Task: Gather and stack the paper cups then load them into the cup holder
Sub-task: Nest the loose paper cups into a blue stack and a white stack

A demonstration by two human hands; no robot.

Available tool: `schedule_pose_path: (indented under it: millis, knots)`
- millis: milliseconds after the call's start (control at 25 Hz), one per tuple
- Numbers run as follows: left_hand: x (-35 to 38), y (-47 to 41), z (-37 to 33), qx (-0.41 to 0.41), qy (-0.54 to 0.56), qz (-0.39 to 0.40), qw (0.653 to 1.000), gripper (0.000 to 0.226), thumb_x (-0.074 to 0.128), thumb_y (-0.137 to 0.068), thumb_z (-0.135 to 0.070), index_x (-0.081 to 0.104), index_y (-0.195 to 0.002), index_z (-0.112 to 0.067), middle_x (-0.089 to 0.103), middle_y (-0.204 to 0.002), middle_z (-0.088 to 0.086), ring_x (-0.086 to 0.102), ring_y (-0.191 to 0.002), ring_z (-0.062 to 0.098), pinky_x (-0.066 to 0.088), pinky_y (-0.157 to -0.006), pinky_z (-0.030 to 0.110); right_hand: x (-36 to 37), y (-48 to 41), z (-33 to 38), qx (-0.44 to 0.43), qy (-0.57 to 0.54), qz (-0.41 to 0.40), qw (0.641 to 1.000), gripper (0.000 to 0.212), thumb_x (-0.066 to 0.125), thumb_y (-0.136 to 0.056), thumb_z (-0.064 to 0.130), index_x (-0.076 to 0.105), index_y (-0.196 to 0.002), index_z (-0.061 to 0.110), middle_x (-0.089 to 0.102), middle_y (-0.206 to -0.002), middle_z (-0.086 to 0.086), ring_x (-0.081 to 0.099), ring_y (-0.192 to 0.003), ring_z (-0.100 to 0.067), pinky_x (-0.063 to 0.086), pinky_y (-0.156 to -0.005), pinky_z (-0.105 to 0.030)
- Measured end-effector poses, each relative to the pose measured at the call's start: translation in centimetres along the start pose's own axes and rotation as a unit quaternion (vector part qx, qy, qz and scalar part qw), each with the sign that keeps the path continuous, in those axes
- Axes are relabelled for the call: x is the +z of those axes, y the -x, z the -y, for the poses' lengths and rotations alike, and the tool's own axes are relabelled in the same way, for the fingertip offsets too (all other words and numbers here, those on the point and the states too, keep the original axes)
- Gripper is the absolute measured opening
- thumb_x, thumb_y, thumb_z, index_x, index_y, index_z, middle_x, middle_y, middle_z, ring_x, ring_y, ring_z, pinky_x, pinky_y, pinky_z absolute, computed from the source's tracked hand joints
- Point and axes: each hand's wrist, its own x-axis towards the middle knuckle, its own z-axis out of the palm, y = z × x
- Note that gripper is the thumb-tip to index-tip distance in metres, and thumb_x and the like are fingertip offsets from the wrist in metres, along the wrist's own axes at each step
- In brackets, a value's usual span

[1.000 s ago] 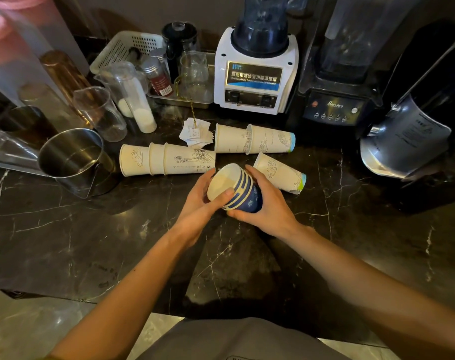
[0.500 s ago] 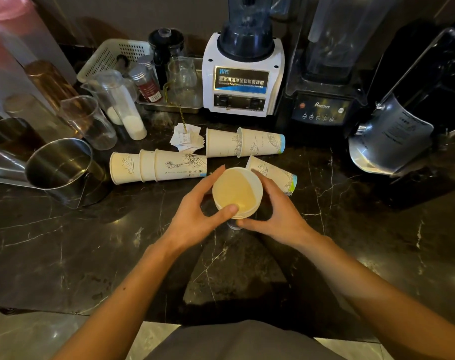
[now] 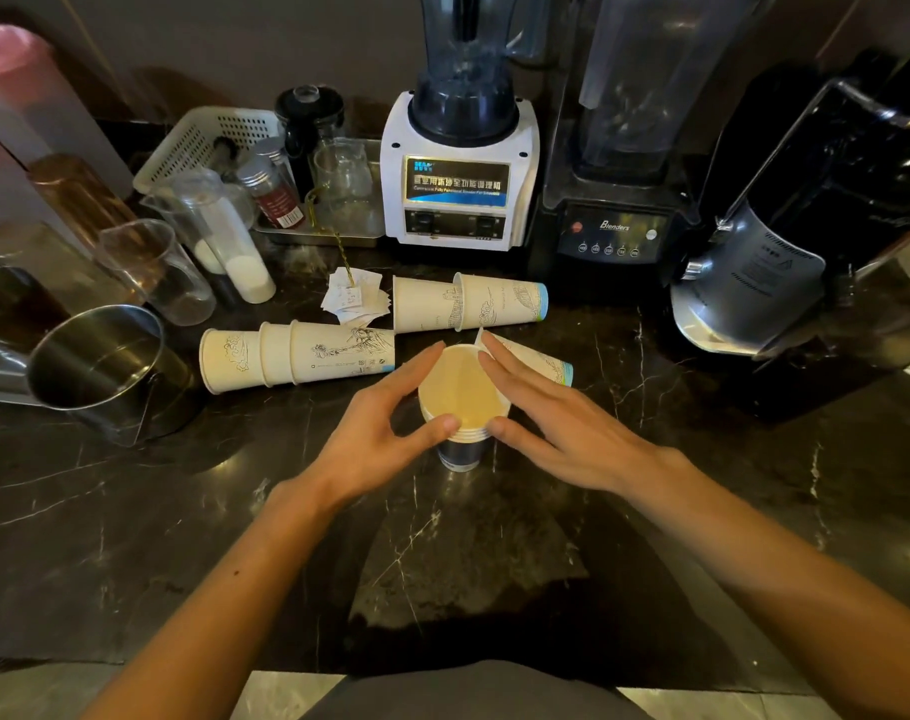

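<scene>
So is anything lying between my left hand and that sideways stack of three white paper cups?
Nothing visible. Only bare dark marble counter separates the left hand from the sideways stack of three white paper cups.

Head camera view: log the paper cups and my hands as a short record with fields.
upright stack: blue-based cups, standing on the counter
left hand: thumb touching the stack's rim, fingers relaxed
right hand: fingers straight over the rim, thumb at its edge
nested three: lying on its side, left
nested pair: lying behind
single cup: lying, partly hidden under the right hand
</scene>
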Motion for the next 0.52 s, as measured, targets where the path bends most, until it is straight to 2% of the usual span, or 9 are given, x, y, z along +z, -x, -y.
schedule_pose_path:
  millis: [120, 200, 280, 440, 520]
  knots:
    - [0.8, 0.5, 0.7, 0.007, 0.002, -0.013, 1.0, 0.076, 0.066, -0.087, -0.046, 0.031, -0.152, -0.03, 0.036, -0.156, -0.013, 0.034, -0.142, 0.003, 0.037, -0.114, 0.034, 1.2, 0.0, 0.1, 0.017, -0.028, -0.014, 0.999, 0.069, 0.036, -0.1, 0.049, 0.005, -0.157, 0.025, -0.013, -0.161, 0.021, -0.005, -0.146, 0.005, 0.012, -0.112, -0.008]
    - [1.4, 0.5, 0.6, 0.007, 0.015, -0.018, 1.0, 0.075, 0.065, -0.088, -0.044, 0.03, -0.153, -0.028, 0.038, -0.155, -0.013, 0.037, -0.141, 0.004, 0.039, -0.113, 0.037, 1.6, 0.1, 0.0, 0.033, -0.058, -0.028, 0.997, 0.068, 0.039, -0.1, 0.045, 0.007, -0.156, 0.023, -0.008, -0.162, 0.019, -0.007, -0.148, 0.003, 0.005, -0.112, -0.005]
    - [1.4, 0.5, 0.5, 0.003, 0.022, -0.023, 0.999, 0.075, 0.064, -0.088, -0.044, 0.03, -0.152, -0.028, 0.039, -0.153, -0.014, 0.039, -0.139, 0.004, 0.041, -0.112, 0.037, 1.8, 0.1, -0.1, 0.04, -0.086, -0.036, 0.995, 0.068, 0.042, -0.1, 0.042, 0.01, -0.156, 0.021, -0.002, -0.162, 0.016, -0.003, -0.15, -0.001, 0.005, -0.115, -0.008]
    - [0.8, 0.3, 0.7, -0.022, 0.037, -0.009, 0.999, 0.079, 0.069, -0.086, -0.04, 0.027, -0.153, -0.032, 0.041, -0.148, -0.027, 0.039, -0.138, 0.001, 0.039, -0.114, 0.039, 1.6, -0.1, 0.1, 0.072, -0.151, -0.04, 0.985, 0.076, 0.049, -0.095, 0.046, 0.009, -0.156, 0.024, 0.008, -0.16, 0.016, 0.005, -0.144, 0.01, 0.012, -0.114, -0.01]
    - [0.5, 0.5, 1.0, -0.037, 0.039, 0.007, 0.999, 0.087, 0.074, -0.084, -0.037, 0.022, -0.153, -0.035, 0.042, -0.142, -0.038, 0.04, -0.137, -0.002, 0.036, -0.116, 0.039, 1.8, 0.2, 0.3, 0.105, -0.202, -0.03, 0.973, 0.08, 0.051, -0.091, 0.05, 0.005, -0.154, 0.032, 0.013, -0.155, 0.018, 0.011, -0.143, 0.003, 0.017, -0.114, -0.02]
